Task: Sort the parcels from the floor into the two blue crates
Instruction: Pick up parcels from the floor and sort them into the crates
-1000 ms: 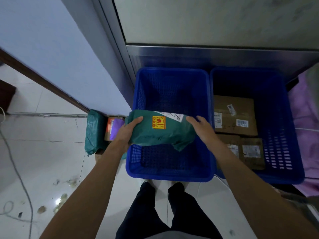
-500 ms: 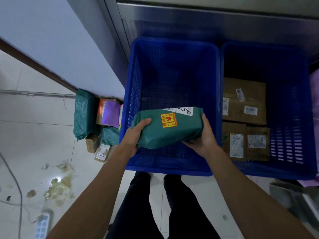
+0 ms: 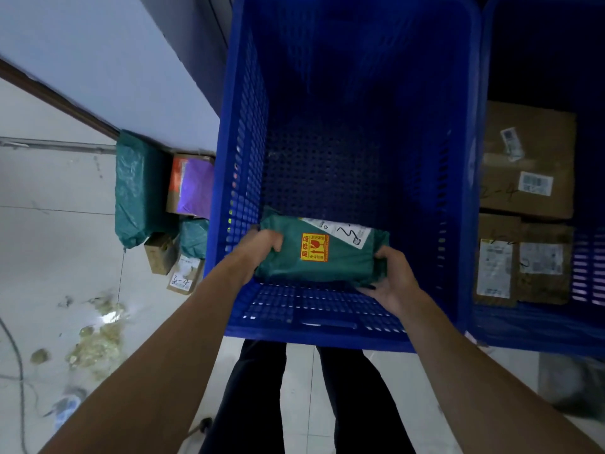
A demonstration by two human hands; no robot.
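Dim, bluish light; glare on the floor tiles [image 3: 108, 317], wide-angle bending, soft edges.

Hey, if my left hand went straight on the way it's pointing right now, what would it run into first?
The left hand grips the green parcel, so that is first in its line. Carried along together, they would likely meet the perforated floor of the left blue crate next, though depth is unclear.

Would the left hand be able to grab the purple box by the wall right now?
Probably not yet. The left hand grips the green parcel down inside the blue crate, whose wall stands between it and the purple box.
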